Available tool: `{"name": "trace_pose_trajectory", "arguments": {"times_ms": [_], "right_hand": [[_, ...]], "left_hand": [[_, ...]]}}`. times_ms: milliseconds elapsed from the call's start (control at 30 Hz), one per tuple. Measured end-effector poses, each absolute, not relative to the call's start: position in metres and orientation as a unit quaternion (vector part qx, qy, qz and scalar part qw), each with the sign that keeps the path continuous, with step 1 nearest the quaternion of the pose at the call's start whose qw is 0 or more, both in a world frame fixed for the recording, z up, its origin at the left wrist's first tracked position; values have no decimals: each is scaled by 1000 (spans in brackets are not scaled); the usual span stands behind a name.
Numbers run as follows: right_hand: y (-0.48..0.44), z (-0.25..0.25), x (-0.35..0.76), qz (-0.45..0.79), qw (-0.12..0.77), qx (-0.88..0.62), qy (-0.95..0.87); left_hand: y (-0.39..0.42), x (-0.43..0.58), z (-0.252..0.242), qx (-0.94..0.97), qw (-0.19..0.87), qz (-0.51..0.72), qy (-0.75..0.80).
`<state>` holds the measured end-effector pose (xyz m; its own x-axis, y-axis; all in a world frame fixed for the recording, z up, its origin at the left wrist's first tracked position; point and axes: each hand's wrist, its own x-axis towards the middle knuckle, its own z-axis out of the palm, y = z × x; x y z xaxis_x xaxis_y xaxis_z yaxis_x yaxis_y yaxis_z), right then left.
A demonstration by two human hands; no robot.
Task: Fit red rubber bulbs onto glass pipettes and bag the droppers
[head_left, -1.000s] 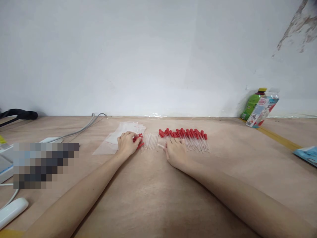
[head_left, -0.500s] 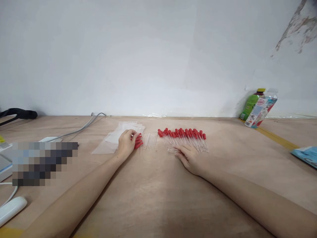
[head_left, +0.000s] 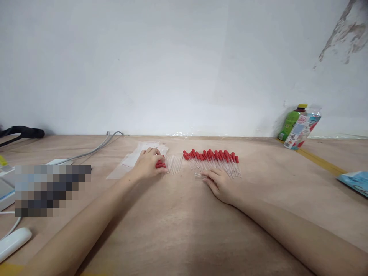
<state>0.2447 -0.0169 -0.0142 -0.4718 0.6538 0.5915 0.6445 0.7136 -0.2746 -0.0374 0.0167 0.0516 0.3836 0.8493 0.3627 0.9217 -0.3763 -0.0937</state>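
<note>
My left hand (head_left: 148, 165) is over a small heap of red rubber bulbs (head_left: 160, 162), its thumb and fingers apart on either side of them. Just right of the heap lies a row of clear dropper tubes (head_left: 174, 164) without bulbs. My right hand (head_left: 220, 184) rests on the table with its fingertips closed on a clear dropper tube (head_left: 198, 175), which points left. Behind that hand lie many droppers with red bulbs (head_left: 212, 155), side by side, tubes toward me; some tube ends are hidden by my fingers.
Thin clear plastic bags (head_left: 130, 161) lie partly under my left hand. Two bottles, one green (head_left: 290, 122) and one clear with a label (head_left: 301, 132), lean at the wall. A blue packet (head_left: 355, 180) lies at right; a grey cable (head_left: 92, 151) and white device (head_left: 14, 243) at left.
My left hand's thumb and fingers have spread apart, and the thumb has come down to the near side of the red bulbs. My right hand stays put with the tube.
</note>
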Motion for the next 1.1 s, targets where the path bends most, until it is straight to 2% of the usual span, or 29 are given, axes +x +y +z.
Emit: {"name": "trace_pose_trajectory", "arguments": {"times_ms": [133,467,633,733,900,1100], "right_hand": [[-16,-15,244,7,352,-374,-858],[-16,-15,244,-2,344,-375,-861],[-15,-15,244,-15,342,-385,-857],[-15,-14,244,-34,353,-396,-847],[-18,-10,245,-57,382,-411,-826],[-17,-10,242,-89,389,-380,-834]], "left_hand": [[19,-45,62,-832,129,-78,-533],[23,-38,44,-826,124,-106,-540],[18,-25,53,-830,125,-198,-506],[5,-1,44,-858,79,-271,-428],[-11,33,8,-876,-15,-278,-394],[-10,35,-2,-866,-33,-308,-393]]}}
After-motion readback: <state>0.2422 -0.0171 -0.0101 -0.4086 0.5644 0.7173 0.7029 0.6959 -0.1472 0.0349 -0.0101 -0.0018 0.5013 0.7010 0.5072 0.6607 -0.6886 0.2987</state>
